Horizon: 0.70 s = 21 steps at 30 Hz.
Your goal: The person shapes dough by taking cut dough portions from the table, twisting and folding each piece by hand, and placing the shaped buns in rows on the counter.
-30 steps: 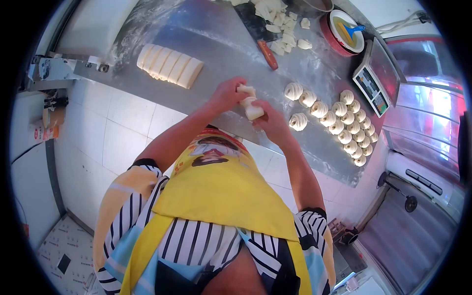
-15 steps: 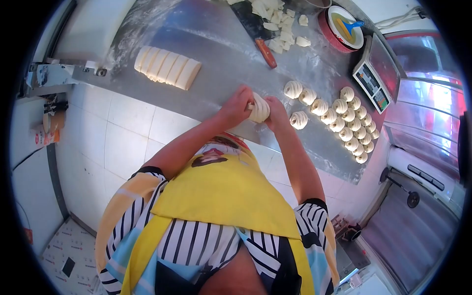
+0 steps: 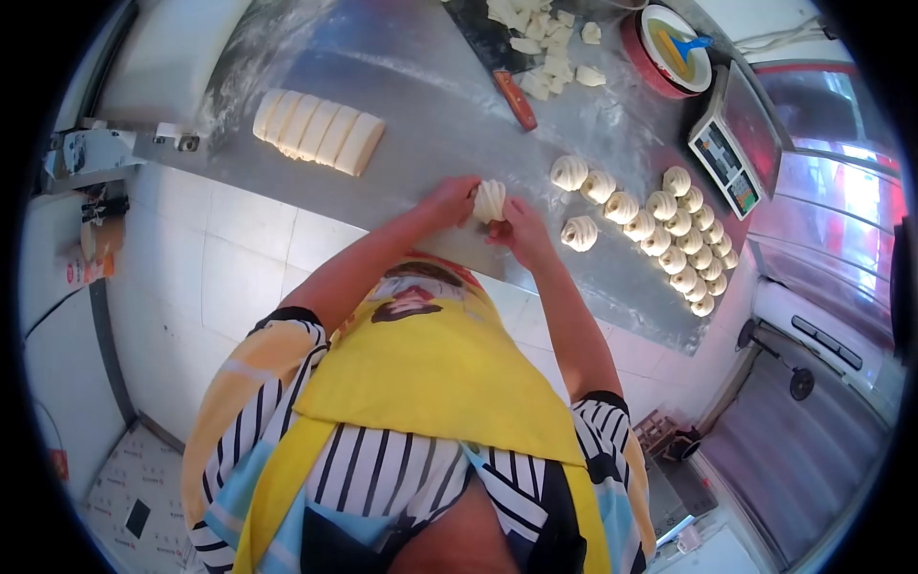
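Between my two hands, over the near edge of the metal table (image 3: 430, 143), is a twisted dough roll (image 3: 490, 201) with ridged layers. My left hand (image 3: 453, 203) grips its left end with closed fingers. On the other side my right hand (image 3: 522, 232) pinches the right end, fingers curled around it. A single coiled dough bun (image 3: 579, 233) lies just right of my right hand. Beyond it several more coiled buns (image 3: 660, 205) stand in rows. To the left rests a block of dough cut into thick strips (image 3: 318, 131).
At the back lie a cleaver with an orange-brown handle (image 3: 515, 100) and a pile of dough scraps (image 3: 550, 62). A white bowl (image 3: 703, 81) with a blue brush (image 3: 690, 45) sits at the back right. Beside it is a digital scale (image 3: 724, 165).
The dough roll has moved slightly left and looks shorter and more compact. My right hand has turned, with its fingers now curled nearer the roll's lower end.
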Each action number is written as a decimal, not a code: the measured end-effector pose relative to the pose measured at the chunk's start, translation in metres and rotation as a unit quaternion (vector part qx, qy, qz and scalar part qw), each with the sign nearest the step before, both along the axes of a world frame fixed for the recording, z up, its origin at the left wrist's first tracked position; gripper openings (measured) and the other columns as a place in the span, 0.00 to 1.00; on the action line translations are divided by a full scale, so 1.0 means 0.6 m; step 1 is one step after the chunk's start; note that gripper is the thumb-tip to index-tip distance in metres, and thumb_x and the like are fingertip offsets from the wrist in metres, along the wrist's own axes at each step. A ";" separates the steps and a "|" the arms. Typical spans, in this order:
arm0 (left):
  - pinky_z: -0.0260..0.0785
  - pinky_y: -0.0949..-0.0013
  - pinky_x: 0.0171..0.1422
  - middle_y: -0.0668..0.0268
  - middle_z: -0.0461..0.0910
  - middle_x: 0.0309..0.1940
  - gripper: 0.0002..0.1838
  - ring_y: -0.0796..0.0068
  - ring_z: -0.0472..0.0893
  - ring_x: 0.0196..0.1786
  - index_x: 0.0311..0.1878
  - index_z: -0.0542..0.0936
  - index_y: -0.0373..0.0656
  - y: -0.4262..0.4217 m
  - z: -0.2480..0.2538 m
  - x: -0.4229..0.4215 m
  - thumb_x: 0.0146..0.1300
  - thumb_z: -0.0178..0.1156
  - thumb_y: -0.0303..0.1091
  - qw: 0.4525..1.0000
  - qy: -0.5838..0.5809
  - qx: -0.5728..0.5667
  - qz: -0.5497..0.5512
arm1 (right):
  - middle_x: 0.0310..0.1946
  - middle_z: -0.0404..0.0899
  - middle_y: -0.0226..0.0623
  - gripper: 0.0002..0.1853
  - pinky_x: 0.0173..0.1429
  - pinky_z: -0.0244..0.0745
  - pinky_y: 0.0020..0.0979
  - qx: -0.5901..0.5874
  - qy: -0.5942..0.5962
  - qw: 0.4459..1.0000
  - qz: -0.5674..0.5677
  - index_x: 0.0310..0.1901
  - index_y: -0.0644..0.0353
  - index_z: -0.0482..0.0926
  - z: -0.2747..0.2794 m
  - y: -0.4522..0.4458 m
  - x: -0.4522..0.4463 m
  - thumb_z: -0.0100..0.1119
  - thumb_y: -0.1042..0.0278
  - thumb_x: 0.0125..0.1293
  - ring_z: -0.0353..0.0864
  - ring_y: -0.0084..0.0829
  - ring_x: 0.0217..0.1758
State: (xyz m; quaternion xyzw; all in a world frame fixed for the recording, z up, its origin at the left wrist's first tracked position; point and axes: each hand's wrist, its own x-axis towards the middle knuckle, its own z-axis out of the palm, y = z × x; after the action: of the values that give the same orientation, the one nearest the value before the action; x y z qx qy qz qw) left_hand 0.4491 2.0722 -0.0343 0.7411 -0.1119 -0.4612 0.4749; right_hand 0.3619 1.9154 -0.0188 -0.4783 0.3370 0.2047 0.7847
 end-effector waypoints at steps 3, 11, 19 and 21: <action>0.69 0.69 0.32 0.60 0.77 0.26 0.11 0.75 0.76 0.27 0.44 0.71 0.41 0.005 -0.072 -0.007 0.57 0.56 0.26 0.978 -0.207 0.002 -0.016 | 0.25 0.75 0.34 0.13 0.28 0.74 0.29 -0.097 -0.055 0.987 0.119 0.46 0.60 0.69 -0.067 -0.014 -0.007 0.51 0.62 0.66 0.74 0.25 0.23; 0.63 0.70 0.19 0.64 0.73 0.18 0.16 0.76 0.72 0.15 0.44 0.67 0.46 0.025 -0.032 -0.003 0.53 0.59 0.27 0.996 0.082 -0.027 0.007 | 0.31 0.78 0.49 0.12 0.40 0.70 0.46 -0.490 -0.081 0.844 0.202 0.41 0.59 0.67 -0.081 0.022 -0.010 0.55 0.68 0.58 0.78 0.52 0.38; 0.62 0.71 0.18 0.64 0.74 0.17 0.13 0.74 0.74 0.16 0.44 0.68 0.44 0.021 -0.032 -0.025 0.55 0.54 0.25 0.998 -0.042 0.001 0.048 | 0.32 0.78 0.49 0.13 0.41 0.70 0.46 -0.498 -0.044 0.845 0.188 0.42 0.59 0.67 -0.078 0.032 -0.005 0.56 0.68 0.56 0.77 0.52 0.39; 0.63 0.70 0.18 0.64 0.74 0.17 0.12 0.73 0.74 0.16 0.44 0.69 0.43 0.020 -0.036 -0.034 0.56 0.53 0.25 0.994 -0.090 0.023 0.059 | 0.32 0.78 0.47 0.13 0.40 0.71 0.42 -0.541 -0.053 0.817 0.193 0.42 0.60 0.68 -0.079 0.038 -0.004 0.56 0.70 0.55 0.79 0.48 0.36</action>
State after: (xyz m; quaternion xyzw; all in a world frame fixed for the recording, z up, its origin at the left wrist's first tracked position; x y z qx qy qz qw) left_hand 0.4289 2.0843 -0.0560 0.7957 -0.0998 -0.3663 0.4720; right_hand 0.3598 1.9381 -0.0664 -0.8913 0.2522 0.1107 0.3601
